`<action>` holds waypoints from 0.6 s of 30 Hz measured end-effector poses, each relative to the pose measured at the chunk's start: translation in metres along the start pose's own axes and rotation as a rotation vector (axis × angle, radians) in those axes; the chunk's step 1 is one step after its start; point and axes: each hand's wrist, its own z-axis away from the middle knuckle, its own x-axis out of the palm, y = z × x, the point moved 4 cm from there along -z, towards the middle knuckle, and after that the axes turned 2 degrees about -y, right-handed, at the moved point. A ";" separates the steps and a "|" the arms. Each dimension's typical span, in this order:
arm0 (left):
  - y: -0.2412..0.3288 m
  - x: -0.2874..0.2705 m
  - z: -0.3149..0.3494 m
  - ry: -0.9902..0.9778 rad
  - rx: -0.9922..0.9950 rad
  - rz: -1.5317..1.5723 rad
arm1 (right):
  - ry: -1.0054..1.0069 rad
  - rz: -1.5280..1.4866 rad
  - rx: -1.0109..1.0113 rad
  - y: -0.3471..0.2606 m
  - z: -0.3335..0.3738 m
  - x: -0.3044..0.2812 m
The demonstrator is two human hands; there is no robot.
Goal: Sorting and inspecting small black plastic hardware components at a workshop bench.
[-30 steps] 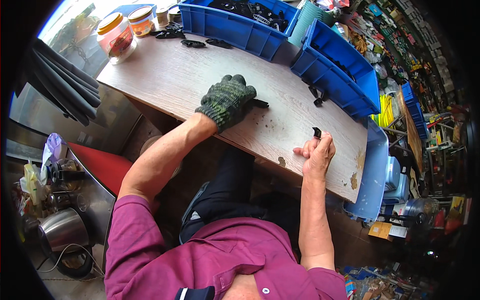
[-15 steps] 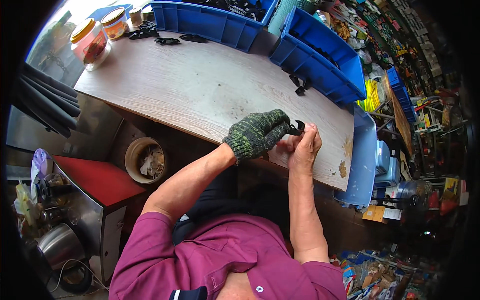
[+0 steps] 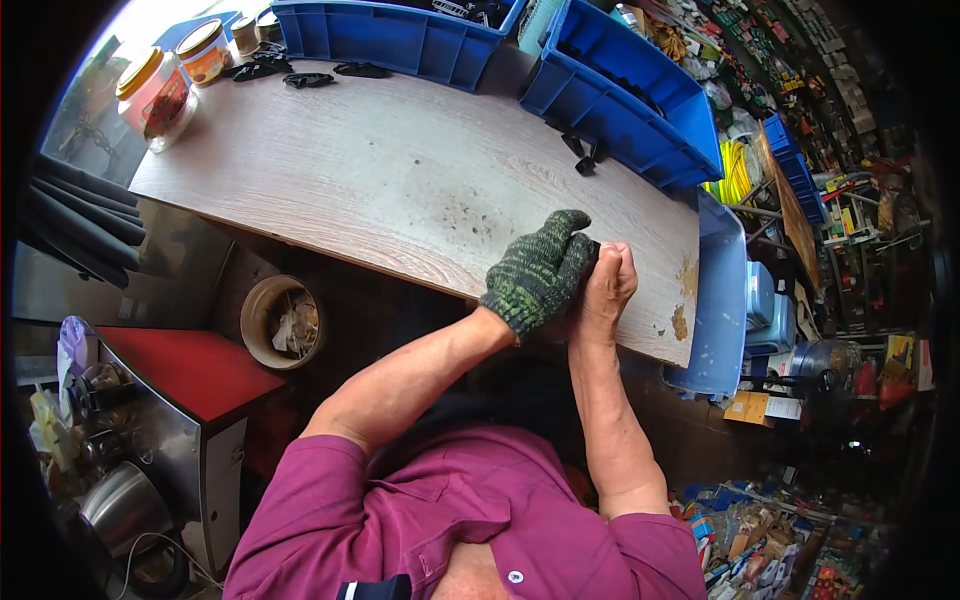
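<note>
My left hand [image 3: 540, 272], in a dark green and black knitted glove, is closed against my right hand over the near right part of the table. My right hand [image 3: 607, 287] is bare, its fingers folded and its thumb pressed down. Between the two hands a bit of a small black plastic part [image 3: 597, 248] shows; the rest of it is hidden by the fingers. A few more black parts [image 3: 582, 155] lie on the table [image 3: 350, 165] beyond my hands, at the foot of a blue crate [image 3: 620, 110].
A second blue crate [image 3: 390, 45] with black parts stands at the far edge. Black pieces [image 3: 308, 79] lie near two jars, one a red jar [image 3: 157, 98]. A light blue bin [image 3: 722, 300] adjoins the right edge. A waste bucket [image 3: 262, 325] stands below the table, near a red-topped cabinet [image 3: 190, 370].
My hands have drawn together, and the black part, which stuck out between them, is now mostly covered. My right fingers have curled in. The view has shifted slightly.
</note>
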 end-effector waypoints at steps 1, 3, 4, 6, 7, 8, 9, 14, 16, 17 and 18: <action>-0.001 0.001 0.001 0.000 -0.001 0.001 | -0.016 0.017 -0.021 0.002 0.000 -0.003; 0.000 0.003 0.002 -0.024 -0.073 0.034 | -0.011 0.011 -0.016 -0.001 0.000 -0.004; -0.002 0.003 0.001 -0.027 -0.068 0.035 | -0.010 0.004 -0.009 -0.002 0.000 -0.004; -0.003 0.001 0.000 -0.070 0.004 0.020 | 0.006 -0.035 0.019 0.001 -0.002 -0.002; -0.004 0.001 0.001 -0.067 0.009 0.018 | 0.020 -0.072 0.052 0.002 -0.003 -0.001; -0.003 -0.001 0.002 -0.043 0.021 0.023 | 0.017 -0.075 0.050 0.002 -0.004 0.000; -0.003 -0.005 0.005 -0.015 0.031 0.027 | 0.047 -0.144 0.188 0.007 -0.006 -0.001; -0.002 -0.015 0.012 0.075 0.053 0.136 | 0.163 -0.266 0.500 0.021 -0.037 -0.032; -0.002 -0.042 0.008 0.172 0.241 -0.148 | 0.299 -0.274 0.427 0.014 -0.060 -0.065; -0.003 -0.066 0.001 0.214 0.284 -0.291 | 0.420 -0.283 0.414 0.011 -0.071 -0.087; -0.016 -0.097 -0.007 0.286 0.317 -0.383 | 0.551 -0.266 0.380 0.004 -0.077 -0.092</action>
